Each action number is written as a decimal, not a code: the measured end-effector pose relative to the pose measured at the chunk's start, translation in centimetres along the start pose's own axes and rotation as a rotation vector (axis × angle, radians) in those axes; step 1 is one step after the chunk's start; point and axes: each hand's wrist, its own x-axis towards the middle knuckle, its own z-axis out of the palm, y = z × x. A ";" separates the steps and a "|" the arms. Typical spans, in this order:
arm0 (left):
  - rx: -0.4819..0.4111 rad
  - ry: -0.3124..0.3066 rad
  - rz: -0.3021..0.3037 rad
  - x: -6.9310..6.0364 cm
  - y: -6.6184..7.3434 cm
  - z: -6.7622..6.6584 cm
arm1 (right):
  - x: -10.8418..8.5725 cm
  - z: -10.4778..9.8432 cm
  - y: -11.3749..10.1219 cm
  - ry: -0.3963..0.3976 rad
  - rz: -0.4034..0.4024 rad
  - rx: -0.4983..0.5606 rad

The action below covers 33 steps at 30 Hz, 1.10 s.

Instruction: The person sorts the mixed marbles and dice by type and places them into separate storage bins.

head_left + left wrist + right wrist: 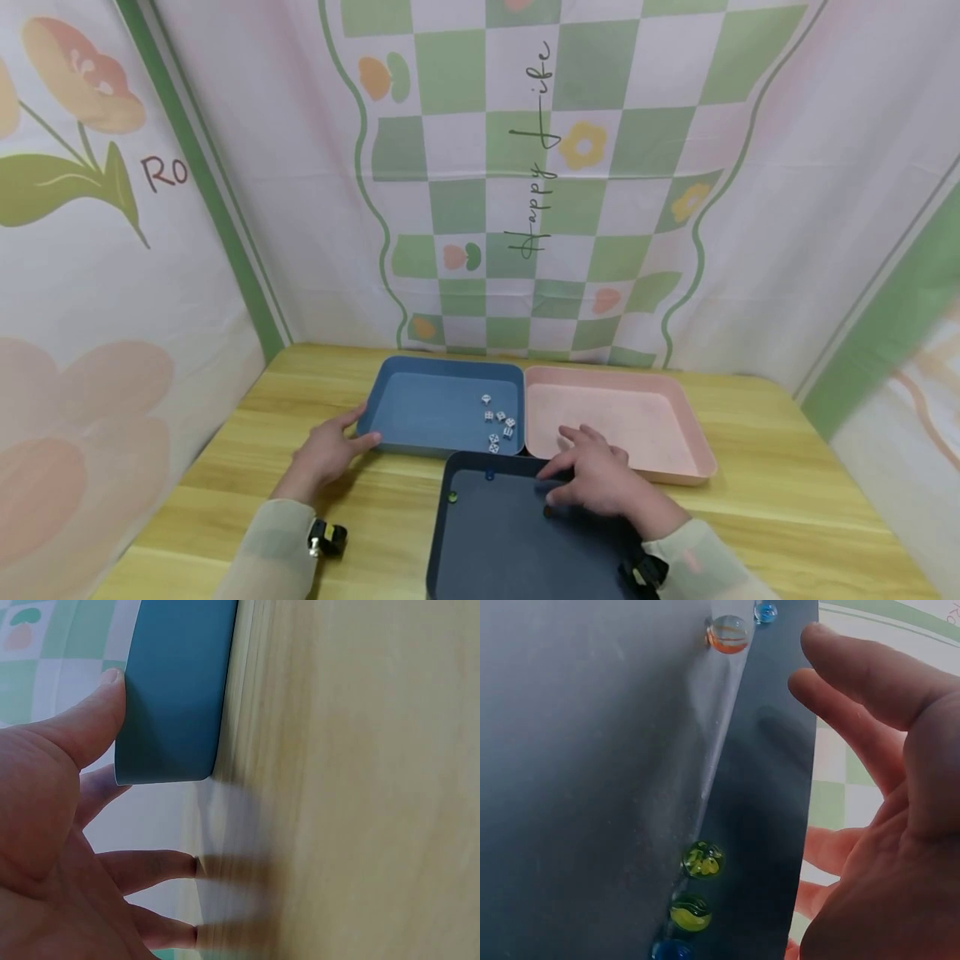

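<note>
My left hand [326,454] is at the near left corner of the blue tray [420,408], thumb against its wall; in the left wrist view the other fingers [150,870] stretch toward the table. Several white dice [501,416] lie at that tray's right side. Above the dark tray [495,542], near its far wall, is my right hand [596,475], fingers loosely spread and nothing visible between them. Glass marbles lie in the dark tray: a green one [452,497], a blue one [490,475], and, in the right wrist view, an orange-streaked one [729,634].
A pink tray [600,408] stands against the blue tray's right side. All three trays rest on a wooden table [795,500]. Behind it hangs a printed curtain [517,183].
</note>
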 end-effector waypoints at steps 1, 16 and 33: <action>-0.001 0.000 -0.001 0.0 0.0 0.0 | 0.0 0.1 0.0 -0.002 0.005 0.002; -0.008 0.007 0.002 0.0 -0.1 0.1 | 0.0 0.7 0.2 -0.022 0.018 -0.022; -0.005 0.006 -0.007 0.0 0.0 0.0 | 0.1 1.3 0.0 -0.037 0.052 -0.092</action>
